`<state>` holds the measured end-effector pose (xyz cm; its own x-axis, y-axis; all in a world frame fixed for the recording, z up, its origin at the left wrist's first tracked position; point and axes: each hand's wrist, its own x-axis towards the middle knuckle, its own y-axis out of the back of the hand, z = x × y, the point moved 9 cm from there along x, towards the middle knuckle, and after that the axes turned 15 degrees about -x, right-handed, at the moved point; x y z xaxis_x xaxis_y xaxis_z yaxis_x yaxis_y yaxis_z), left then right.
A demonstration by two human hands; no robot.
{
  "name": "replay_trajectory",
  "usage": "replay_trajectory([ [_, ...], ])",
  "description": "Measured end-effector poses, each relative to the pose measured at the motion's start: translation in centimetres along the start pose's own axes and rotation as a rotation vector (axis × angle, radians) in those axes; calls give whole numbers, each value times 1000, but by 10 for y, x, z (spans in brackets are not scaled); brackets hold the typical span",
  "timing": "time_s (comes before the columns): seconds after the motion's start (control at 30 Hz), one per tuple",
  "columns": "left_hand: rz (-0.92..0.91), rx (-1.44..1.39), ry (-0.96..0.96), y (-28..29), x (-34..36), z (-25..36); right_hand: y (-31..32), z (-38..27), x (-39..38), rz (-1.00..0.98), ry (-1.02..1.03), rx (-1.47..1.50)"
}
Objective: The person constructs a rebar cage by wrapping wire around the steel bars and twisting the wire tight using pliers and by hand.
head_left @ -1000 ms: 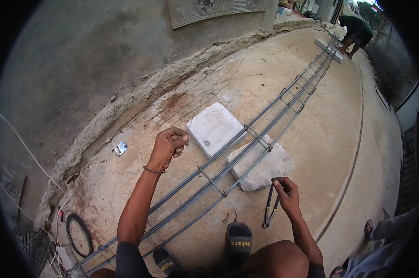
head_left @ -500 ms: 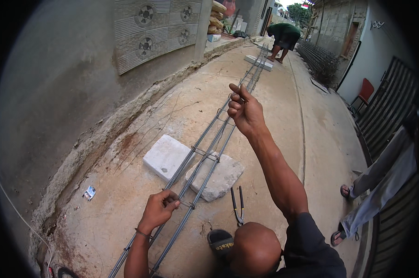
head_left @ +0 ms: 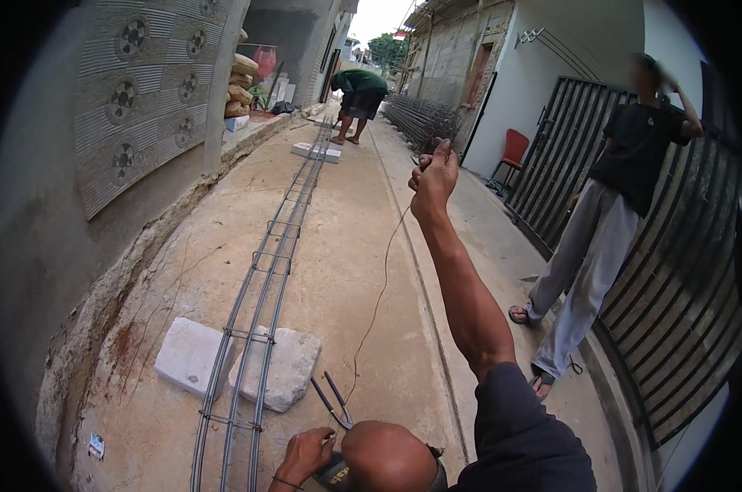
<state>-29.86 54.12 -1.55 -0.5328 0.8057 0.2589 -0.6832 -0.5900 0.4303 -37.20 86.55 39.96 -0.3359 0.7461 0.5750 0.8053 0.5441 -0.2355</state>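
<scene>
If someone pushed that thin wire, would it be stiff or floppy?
The wire probably bends easily, since it curves below the raised right hand. Being so thin, it's likely light; its wavy line suggests it may keep bends.

Soft, even daylight on my feed, pale washed-out sky (head_left: pixel 379 18) at the top, shadows faint and diffuse on the ground (head_left: pixel 344 275), gate (head_left: pixel 664 340) bowed toward my black fisheye rim, standing person's head (head_left: pixel 646 74) blurred.

Rebar cage (head_left: pixel 250 335): dull grey metal. Tie wire (head_left: pixel 378 302): thin metal, matt. Pincers (head_left: pixel 340 402): metal, smooth dark handles. Masonry blocks (head_left: pixel 293 369): rough, chalky. Pavement (head_left: pixel 346 246): matt concrete. Gate (head_left: pixel 658 361): dark metal bars.
</scene>
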Motion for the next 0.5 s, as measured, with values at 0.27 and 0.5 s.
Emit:
replay_trajectory([
  [0.27, 386, -968, 97, 107, 29, 50, -77, 0, -212, -1457, 111, -693],
  [0.5, 679, -1340, -83, 148, 34, 61, -44, 78, -353, -1813, 52, -655],
])
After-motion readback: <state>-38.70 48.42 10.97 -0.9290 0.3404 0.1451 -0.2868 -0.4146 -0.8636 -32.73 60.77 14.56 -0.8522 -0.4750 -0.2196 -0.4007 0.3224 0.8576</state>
